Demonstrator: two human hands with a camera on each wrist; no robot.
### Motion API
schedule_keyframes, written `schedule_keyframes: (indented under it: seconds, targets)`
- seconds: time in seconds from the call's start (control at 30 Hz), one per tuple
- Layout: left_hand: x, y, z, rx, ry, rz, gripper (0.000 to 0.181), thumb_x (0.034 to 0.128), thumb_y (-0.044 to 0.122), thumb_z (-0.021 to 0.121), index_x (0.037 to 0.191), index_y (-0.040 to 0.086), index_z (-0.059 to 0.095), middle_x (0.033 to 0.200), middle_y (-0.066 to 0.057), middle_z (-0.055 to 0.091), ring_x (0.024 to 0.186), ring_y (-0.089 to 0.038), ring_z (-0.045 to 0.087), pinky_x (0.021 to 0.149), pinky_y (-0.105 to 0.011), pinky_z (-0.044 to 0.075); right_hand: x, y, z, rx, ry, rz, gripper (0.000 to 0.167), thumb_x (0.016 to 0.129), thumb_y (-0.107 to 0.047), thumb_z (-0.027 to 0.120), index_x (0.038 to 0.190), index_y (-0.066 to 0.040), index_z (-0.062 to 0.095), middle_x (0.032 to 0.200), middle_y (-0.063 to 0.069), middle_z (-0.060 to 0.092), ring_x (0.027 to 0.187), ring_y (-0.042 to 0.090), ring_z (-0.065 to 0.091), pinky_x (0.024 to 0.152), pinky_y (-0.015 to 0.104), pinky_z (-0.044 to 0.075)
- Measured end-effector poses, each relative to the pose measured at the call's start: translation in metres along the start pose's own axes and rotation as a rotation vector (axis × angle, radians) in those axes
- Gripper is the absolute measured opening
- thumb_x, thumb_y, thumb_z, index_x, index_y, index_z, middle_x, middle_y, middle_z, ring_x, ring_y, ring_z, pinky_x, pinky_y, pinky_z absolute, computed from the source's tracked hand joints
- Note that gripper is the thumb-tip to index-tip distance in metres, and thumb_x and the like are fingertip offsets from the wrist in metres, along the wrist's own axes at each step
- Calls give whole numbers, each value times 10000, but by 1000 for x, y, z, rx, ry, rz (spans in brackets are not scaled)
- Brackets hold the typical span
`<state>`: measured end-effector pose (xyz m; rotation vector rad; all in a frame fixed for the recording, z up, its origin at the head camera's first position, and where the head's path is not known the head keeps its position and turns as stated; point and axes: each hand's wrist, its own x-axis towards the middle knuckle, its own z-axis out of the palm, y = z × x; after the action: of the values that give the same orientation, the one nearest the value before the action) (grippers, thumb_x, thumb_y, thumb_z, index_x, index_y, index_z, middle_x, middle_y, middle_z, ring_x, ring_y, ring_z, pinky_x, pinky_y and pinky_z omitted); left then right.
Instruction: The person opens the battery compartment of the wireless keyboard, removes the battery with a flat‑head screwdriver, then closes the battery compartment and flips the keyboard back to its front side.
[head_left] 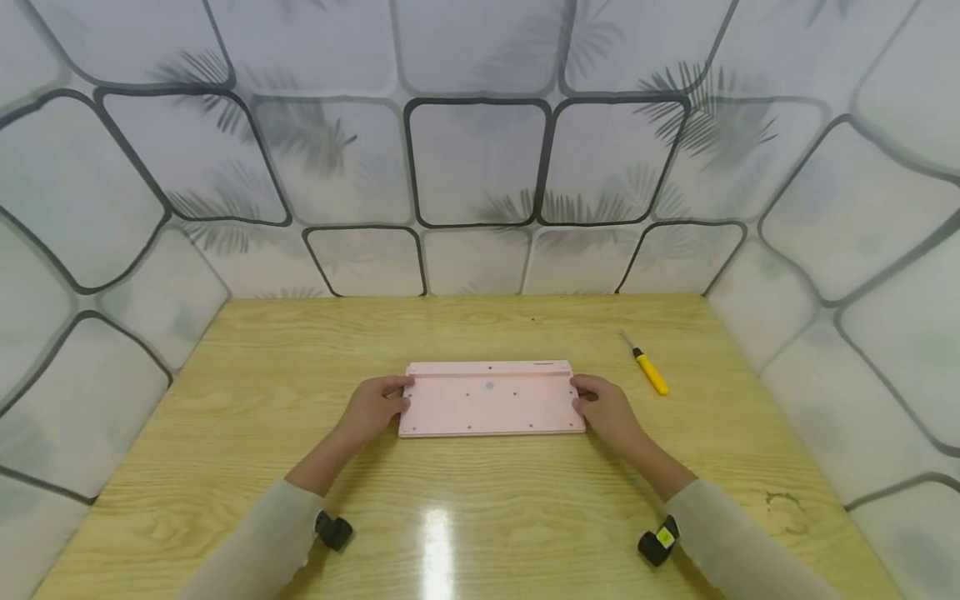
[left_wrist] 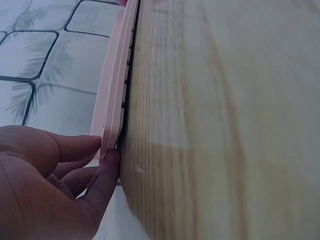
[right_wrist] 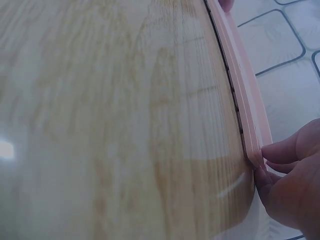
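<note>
A pink keyboard (head_left: pixel 491 408) lies underside up at the middle of the table, small screws dotted over its back. Its keys (left_wrist: pixel 123 95) face the wood, seen edge-on in the left wrist view. My left hand (head_left: pixel 372 408) pinches the left end between thumb and fingers. At the other end my right hand (head_left: pixel 606 412) pinches the right edge in the same way. In the right wrist view, the fingertips (right_wrist: pixel 267 150) touch the keyboard's corner. Whether the keyboard rests fully on the table or is slightly raised, I cannot tell.
A screwdriver (head_left: pixel 651 371) with a yellow and black handle lies to the right, beyond my right hand. The wooden table (head_left: pixel 300 342) meets patterned cloth walls (head_left: pixel 480 167) at the back and both sides. Black wrist cameras (head_left: pixel 333 531) hang below the sleeves.
</note>
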<state>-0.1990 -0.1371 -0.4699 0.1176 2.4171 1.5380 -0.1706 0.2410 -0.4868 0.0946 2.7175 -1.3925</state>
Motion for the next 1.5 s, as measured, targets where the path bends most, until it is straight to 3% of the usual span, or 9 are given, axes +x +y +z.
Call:
schedule_keyframes:
  seconds: [0.63, 0.87, 1.13, 1.33, 1.5]
  targets:
    - [1, -5, -3, 63, 9, 1, 394, 979, 26, 607, 1372, 14, 609, 1536, -216, 447, 1423, -380, 427, 1083, -507, 442, 0, -3, -2, 14, 18, -20, 438, 996, -39, 584, 1424, 36, 527, 1287, 206, 611, 1180, 321, 565, 1007, 460, 492]
    - [1, -5, -1, 73, 45, 26, 362, 966, 22, 621, 1328, 16, 640, 1418, -215, 571, 1121, -283, 659, 862, -341, 561, 3, -2, -4, 15, 17, -15, 433, 998, -52, 599, 1417, 34, 533, 1279, 211, 614, 1173, 324, 568, 1014, 471, 486]
    - [7, -2, 0, 90, 53, 57, 338, 964, 42, 636, 1300, 26, 657, 1364, -180, 599, 970, -223, 652, 720, -278, 511, 5, -3, -6, 13, 13, -20, 415, 1005, -67, 594, 1405, 33, 544, 1305, 222, 617, 1186, 334, 578, 1025, 475, 485]
    - [7, 3, 2, 122, 55, 53, 328, 970, 74, 639, 1295, 44, 667, 1363, -157, 601, 1032, -260, 630, 759, -299, 533, 11, 0, -7, 25, 14, -6, 412, 1011, -107, 602, 1407, -5, 556, 1301, 194, 625, 1189, 316, 573, 1028, 454, 479]
    - [10, 7, 8, 173, 74, 91, 306, 968, 92, 654, 1269, 49, 686, 1317, -143, 646, 1043, -268, 636, 794, -315, 533, 17, 1, -9, 46, 30, -33, 420, 1008, -108, 610, 1410, -3, 551, 1307, 200, 622, 1206, 325, 568, 1043, 468, 469]
